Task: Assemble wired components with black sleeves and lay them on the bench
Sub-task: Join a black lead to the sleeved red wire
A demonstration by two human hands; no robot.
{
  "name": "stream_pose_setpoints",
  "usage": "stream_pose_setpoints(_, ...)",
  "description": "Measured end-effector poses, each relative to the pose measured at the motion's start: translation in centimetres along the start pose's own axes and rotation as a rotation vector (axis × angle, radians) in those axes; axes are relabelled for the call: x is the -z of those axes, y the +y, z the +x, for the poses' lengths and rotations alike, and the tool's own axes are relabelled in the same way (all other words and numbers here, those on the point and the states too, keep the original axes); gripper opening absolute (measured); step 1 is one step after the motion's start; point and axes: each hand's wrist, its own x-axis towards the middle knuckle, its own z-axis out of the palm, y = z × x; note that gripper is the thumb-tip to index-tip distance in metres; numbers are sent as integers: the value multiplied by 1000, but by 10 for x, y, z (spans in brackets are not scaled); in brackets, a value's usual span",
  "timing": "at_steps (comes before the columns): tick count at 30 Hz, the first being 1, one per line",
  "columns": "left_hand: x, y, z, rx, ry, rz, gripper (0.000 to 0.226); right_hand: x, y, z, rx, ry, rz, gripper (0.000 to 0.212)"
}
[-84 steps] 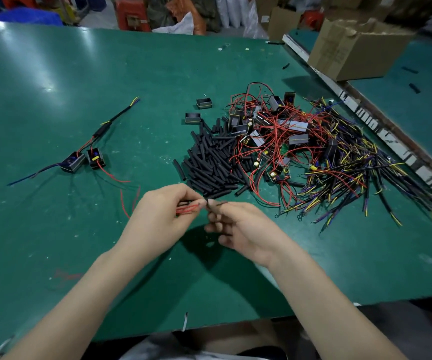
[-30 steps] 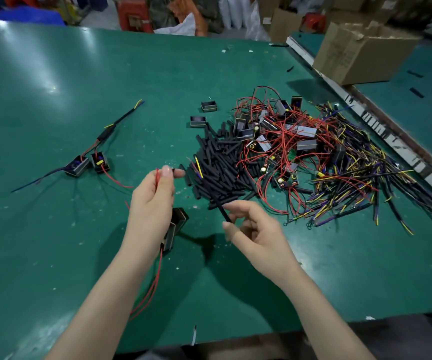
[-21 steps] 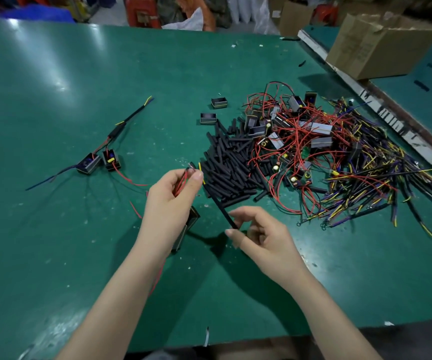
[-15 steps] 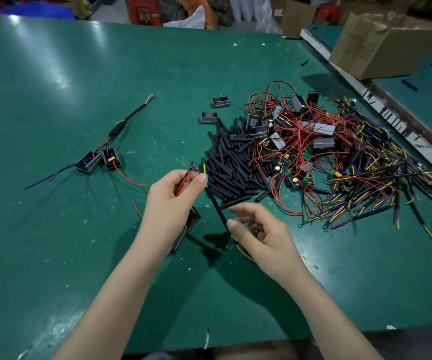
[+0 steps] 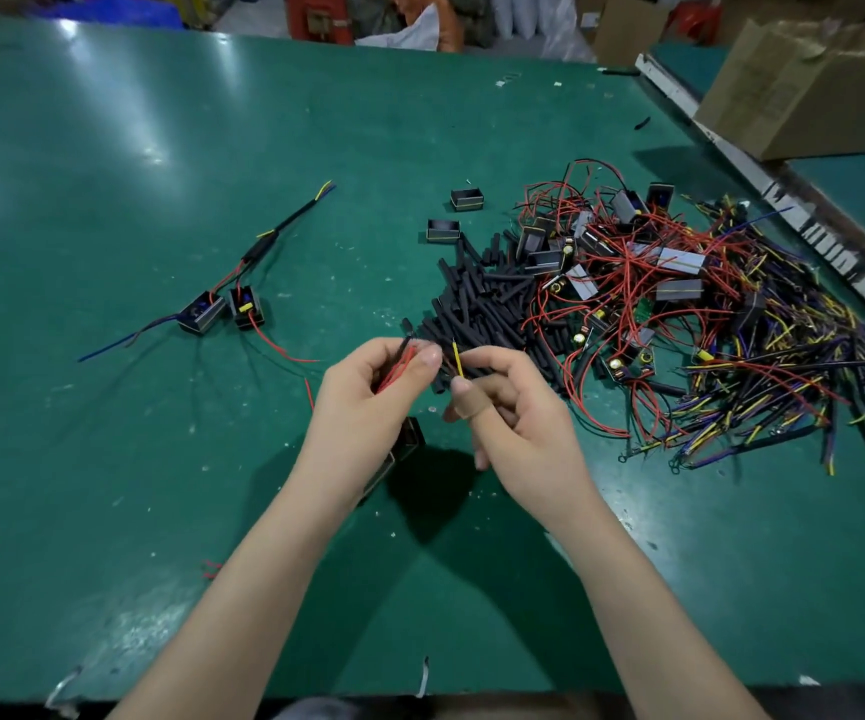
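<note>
Near the centre of the frame, the left hand (image 5: pixel 368 402) pinches thin red wires (image 5: pixel 400 367) whose small black box part (image 5: pixel 403 449) hangs under the palm, and the right hand (image 5: pixel 518 423) grips a matte black sleeve with a yellow wire tip (image 5: pixel 456 359) standing out of it. Short round black sleeves (image 5: pixel 482 309) lie heaped beside tangled glossy red, yellow and purple wires (image 5: pixel 731 324) at middle right on the smooth green bench (image 5: pixel 108 459). Compared with half a second ago, the two hands have come close together, almost touching, while the finished parts (image 5: pixel 222 309) at left have not moved.

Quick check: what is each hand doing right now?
Left hand: pinches red wires; a black component hangs below.
Right hand: pinches a yellow-tipped wire.
</note>
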Motion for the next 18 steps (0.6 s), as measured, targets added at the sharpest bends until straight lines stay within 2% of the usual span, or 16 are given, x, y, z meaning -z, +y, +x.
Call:
stream_pose_setpoints(2,-1,1,-1,-5,8,37,10,2,0,-1,14,26,-11,16)
stream_pose_setpoints(6,1,-2,-6,-84,90,141,40,4,4,-2,82,100,-55,21)
stream_pose_setpoints(8,3,-3,-9,-188,93,224,37,6,7,-1,128,106,-95,23)
stream_pose_setpoints(11,6,-6,-11,-344,5,360,22,5,11,-1,154,111,-104,24)
stream_pose_setpoints(15,5,-7,-11,-315,-128,402,8,4,15,-3,110,96,-110,22)
stream_pose_setpoints(18,6,-8,-12,-346,-133,446,22,3,15,-3,72,79,-109,18)
